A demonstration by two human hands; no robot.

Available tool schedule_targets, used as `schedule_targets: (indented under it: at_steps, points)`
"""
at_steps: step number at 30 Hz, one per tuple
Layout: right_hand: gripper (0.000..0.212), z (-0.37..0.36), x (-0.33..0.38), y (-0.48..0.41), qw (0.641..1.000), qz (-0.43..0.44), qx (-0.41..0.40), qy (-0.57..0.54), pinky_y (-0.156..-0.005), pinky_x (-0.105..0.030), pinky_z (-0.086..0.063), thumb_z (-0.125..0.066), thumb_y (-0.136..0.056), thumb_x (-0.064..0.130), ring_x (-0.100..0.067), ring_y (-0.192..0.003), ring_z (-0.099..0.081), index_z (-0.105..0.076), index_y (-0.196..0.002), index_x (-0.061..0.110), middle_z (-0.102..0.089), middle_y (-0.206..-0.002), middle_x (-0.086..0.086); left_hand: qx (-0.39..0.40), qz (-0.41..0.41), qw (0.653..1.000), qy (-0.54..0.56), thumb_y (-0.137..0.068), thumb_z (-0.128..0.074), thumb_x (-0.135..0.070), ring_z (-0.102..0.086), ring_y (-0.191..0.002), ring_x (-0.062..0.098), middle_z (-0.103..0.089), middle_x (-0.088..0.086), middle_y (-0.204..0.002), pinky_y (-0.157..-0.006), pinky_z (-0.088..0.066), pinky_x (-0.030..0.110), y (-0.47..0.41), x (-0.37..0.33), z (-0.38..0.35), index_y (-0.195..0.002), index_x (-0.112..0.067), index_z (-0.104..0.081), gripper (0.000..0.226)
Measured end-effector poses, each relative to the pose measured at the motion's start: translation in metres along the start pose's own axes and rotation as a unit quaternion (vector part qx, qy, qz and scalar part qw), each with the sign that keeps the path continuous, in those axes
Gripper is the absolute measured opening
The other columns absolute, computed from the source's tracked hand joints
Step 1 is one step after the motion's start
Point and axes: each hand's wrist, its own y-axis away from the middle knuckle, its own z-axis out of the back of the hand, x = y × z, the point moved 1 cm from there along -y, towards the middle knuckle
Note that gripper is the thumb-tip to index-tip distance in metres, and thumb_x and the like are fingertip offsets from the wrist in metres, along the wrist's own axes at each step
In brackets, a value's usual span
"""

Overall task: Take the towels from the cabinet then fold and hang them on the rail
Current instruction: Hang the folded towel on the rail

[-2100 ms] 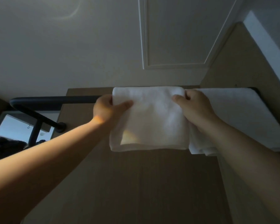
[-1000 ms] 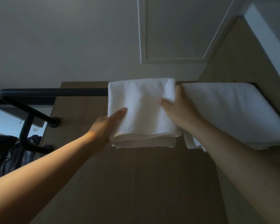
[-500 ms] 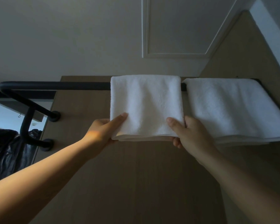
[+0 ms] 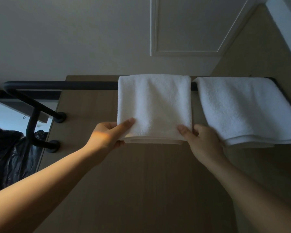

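A folded white towel (image 4: pixel 154 105) hangs over the black rail (image 4: pixel 65 85) high on a wooden wall panel. My left hand (image 4: pixel 107 135) pinches its lower left corner, thumb on the front. My right hand (image 4: pixel 202 142) pinches the lower right corner the same way. A second folded white towel (image 4: pixel 242 108) hangs on the same rail just to the right, a narrow gap between the two.
The rail bends at its left end down to two round wall mounts (image 4: pixel 61 117). A mirror (image 4: pixel 12 125) at the left edge reflects dark plastic bags. A white panelled ceiling hatch (image 4: pixel 188 27) lies overhead. A wooden side wall (image 4: pixel 262 52) closes the right.
Both hands slid down from the towel's top edge at the rail to its bottom corners. The towel now hangs flat and straight, slightly apart from the right towel.
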Motion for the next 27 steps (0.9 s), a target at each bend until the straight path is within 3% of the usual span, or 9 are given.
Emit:
schedule_targets:
  at_steps: [2,3,6,10,15,18,20,24,27]
  points:
    - [0.042,-0.003,-0.003,-0.001,0.998,-0.024,0.033,-0.040,-0.047,-0.008,-0.038,-0.060,-0.092,0.044,0.004,-0.050,-0.055,-0.053,-0.063,0.014,-0.053,-0.055,0.001,-0.012,0.002,1.000,0.004,-0.053,-0.085,-0.058,-0.072,-0.092,0.032,-0.074,0.019,-0.093,-0.086,-0.058,0.045,0.001,0.001,-0.001,-0.079,0.002,-0.073,0.066]
    - [0.040,-0.007,-0.007,-0.003,0.994,-0.053,0.064,-0.069,-0.060,-0.011,-0.048,-0.058,-0.092,0.047,-0.001,-0.064,-0.063,-0.061,-0.073,0.013,-0.063,-0.068,-0.004,-0.016,0.005,1.000,0.003,-0.053,-0.086,-0.058,-0.071,-0.093,0.033,-0.073,0.020,-0.094,-0.087,-0.058,0.047,0.002,0.000,-0.002,-0.078,0.001,-0.074,0.065]
    - [0.029,-0.017,-0.013,-0.004,0.967,-0.125,0.115,-0.189,-0.095,-0.043,-0.052,-0.057,-0.093,0.047,-0.023,-0.099,-0.067,-0.065,-0.091,0.020,-0.070,-0.105,-0.010,-0.024,0.008,1.000,-0.004,-0.057,-0.085,-0.052,-0.071,-0.092,0.034,-0.075,0.015,-0.087,-0.085,-0.058,0.047,0.002,-0.002,-0.005,-0.072,-0.006,-0.077,0.049]
    - [0.015,-0.022,-0.015,0.002,0.948,-0.122,0.092,-0.279,-0.085,-0.030,-0.057,-0.061,-0.093,0.039,-0.012,-0.093,-0.070,-0.067,-0.093,0.025,-0.074,-0.096,0.003,-0.027,-0.006,0.999,-0.043,-0.064,-0.083,-0.048,-0.070,-0.091,0.036,-0.074,0.017,-0.089,-0.086,-0.058,0.047,-0.001,0.000,-0.002,-0.078,-0.004,-0.076,0.047]
    - [0.013,-0.019,-0.007,0.013,0.966,-0.061,0.026,-0.250,-0.067,-0.024,-0.060,-0.065,-0.089,0.036,-0.011,-0.077,-0.072,-0.069,-0.086,0.024,-0.075,-0.081,0.005,-0.034,-0.011,0.996,-0.082,-0.066,-0.083,-0.046,-0.074,-0.077,0.021,-0.076,0.006,-0.081,-0.066,-0.061,0.027,-0.005,-0.003,0.000,-0.083,-0.010,-0.075,0.040]
    - [0.015,-0.020,-0.003,0.020,0.972,-0.039,-0.016,-0.233,-0.061,-0.027,-0.057,-0.070,-0.086,0.033,-0.017,-0.068,-0.070,-0.068,-0.078,0.021,-0.073,-0.075,-0.001,-0.072,0.002,0.993,-0.097,-0.053,-0.085,-0.055,-0.072,-0.085,0.029,-0.074,0.010,-0.092,-0.077,-0.061,0.044,-0.016,-0.017,-0.001,-0.100,-0.010,-0.068,0.067]
    - [0.015,-0.021,-0.002,0.025,0.976,-0.015,-0.032,-0.217,-0.052,-0.021,-0.052,-0.071,-0.086,0.032,-0.017,-0.063,-0.067,-0.067,-0.078,0.020,-0.071,-0.073,-0.002,-0.080,0.020,0.995,-0.060,-0.046,-0.086,-0.064,-0.072,-0.086,0.029,-0.072,0.011,-0.098,-0.078,-0.060,0.045,-0.024,-0.030,-0.004,-0.107,-0.009,-0.064,0.085]
    - [0.019,-0.017,-0.001,0.024,0.971,-0.020,-0.065,-0.228,-0.057,-0.024,-0.056,-0.074,-0.083,0.026,-0.012,-0.063,-0.069,-0.057,-0.088,0.020,-0.071,-0.073,0.002,-0.080,0.025,0.995,-0.055,-0.069,-0.081,-0.049,-0.072,-0.061,0.016,-0.076,0.003,-0.074,-0.047,-0.054,0.022,-0.032,-0.038,-0.012,-0.087,-0.010,-0.069,0.045]
    - [0.023,-0.015,0.001,0.025,0.965,-0.045,-0.054,-0.253,-0.070,-0.039,-0.060,-0.071,-0.087,0.019,-0.014,-0.071,-0.072,-0.049,-0.091,0.021,-0.070,-0.077,0.001,-0.071,0.011,0.996,-0.062,-0.074,-0.079,-0.044,-0.072,-0.060,0.015,-0.075,0.001,-0.073,-0.045,-0.052,0.020,-0.034,-0.031,-0.013,-0.083,-0.009,-0.071,0.038]
